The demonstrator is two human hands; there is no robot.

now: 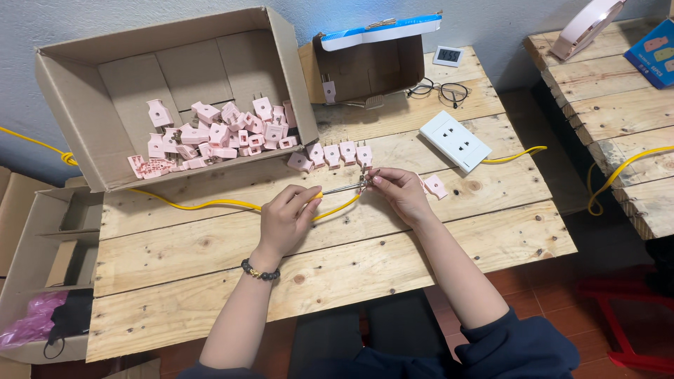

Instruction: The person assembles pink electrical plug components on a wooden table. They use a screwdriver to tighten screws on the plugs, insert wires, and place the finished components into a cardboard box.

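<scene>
Box (84, 98) of pink plugs (210, 137) sits upper left on the table (210, 281). Our left hand (284, 217) has its grip clamped on a yellow-handled screwdriver (337, 189), tip at the plug (365, 179) pinched in our right hand (400, 193), mid-table. Looks like we're driving a plug screw. Next we need a steady plug and the tip kept seated. Four finished plugs (330, 154) are lined up just behind, socket strip (455, 140) to the right.

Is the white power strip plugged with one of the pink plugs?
No. The white power strip lies with its sockets bare; the nearest pink plug lies apart on the table.
</scene>
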